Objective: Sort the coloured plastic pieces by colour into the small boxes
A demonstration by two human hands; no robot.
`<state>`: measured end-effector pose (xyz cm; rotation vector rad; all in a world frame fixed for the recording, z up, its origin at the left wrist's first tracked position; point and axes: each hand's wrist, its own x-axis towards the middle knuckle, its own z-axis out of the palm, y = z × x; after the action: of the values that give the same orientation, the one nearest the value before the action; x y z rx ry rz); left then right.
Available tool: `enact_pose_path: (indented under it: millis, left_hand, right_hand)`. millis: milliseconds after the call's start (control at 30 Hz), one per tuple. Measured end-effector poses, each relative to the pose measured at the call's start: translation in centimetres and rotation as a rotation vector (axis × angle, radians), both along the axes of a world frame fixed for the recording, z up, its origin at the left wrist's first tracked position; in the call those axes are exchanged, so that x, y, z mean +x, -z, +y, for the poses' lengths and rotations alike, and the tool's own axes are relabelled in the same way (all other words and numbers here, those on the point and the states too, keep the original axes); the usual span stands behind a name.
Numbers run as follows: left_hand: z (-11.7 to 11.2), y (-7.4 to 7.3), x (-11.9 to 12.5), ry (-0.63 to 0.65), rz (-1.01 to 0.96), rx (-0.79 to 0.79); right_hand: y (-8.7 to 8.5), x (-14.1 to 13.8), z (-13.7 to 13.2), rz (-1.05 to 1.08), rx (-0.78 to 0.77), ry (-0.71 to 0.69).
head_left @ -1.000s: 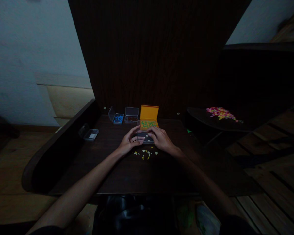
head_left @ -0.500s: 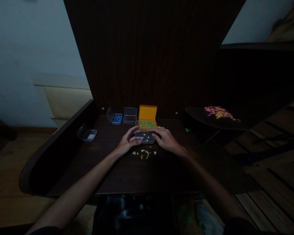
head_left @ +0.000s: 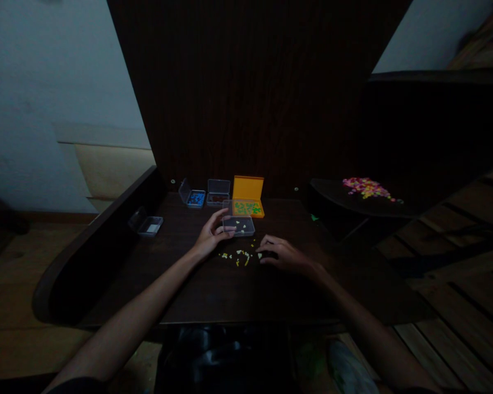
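Note:
My left hand (head_left: 210,234) grips the left side of a clear plastic box (head_left: 246,232) with its lid standing up at the back. A few pale pieces lie inside it. My right hand (head_left: 280,254) is low over the table, thumb and fingers apart around a pale piece (head_left: 259,255), and nothing shows in its grasp. Small yellow and white pieces (head_left: 242,254) are scattered on the dark wood in front of the box. Just behind it is an open orange box (head_left: 248,189) of green pieces.
At the back left stand a clear box of blue pieces (head_left: 196,198) and another with dark contents (head_left: 218,199). Further left lies an open small box (head_left: 151,226) near the side panel. A heap of pink and yellow pieces (head_left: 367,188) covers part of the right shelf.
My right hand has let go of the clear box and moved down to the scattered pieces. The box has shifted slightly left and away from me in my left hand.

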<state>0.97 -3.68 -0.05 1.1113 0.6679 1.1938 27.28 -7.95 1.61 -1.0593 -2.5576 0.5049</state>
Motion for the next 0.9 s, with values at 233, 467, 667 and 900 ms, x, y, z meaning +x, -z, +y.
enact_pose_path:
  millis: [233, 467, 667, 900]
  left_hand:
    - [-0.2, -0.2, -0.1, 0.005, 0.006, -0.01]
    - [0.0, 0.2, 0.0, 0.021, 0.002, 0.01]
    - [-0.2, 0.0, 0.1, 0.018, 0.013, 0.016]
    - [-0.6, -0.1, 0.4, 0.041, 0.04, -0.006]
  right_hand:
    - [0.9, 0.1, -0.2, 0.014, 0.071, -0.047]
    - [1.8, -0.2, -0.4, 0.106, 0.158, -0.067]
    - [-1.0, -1.2, 0.1, 0.237, 0.212, 0.002]
    - [-3.6, -2.9, 2.8, 0.313, 0.284, 0.053]
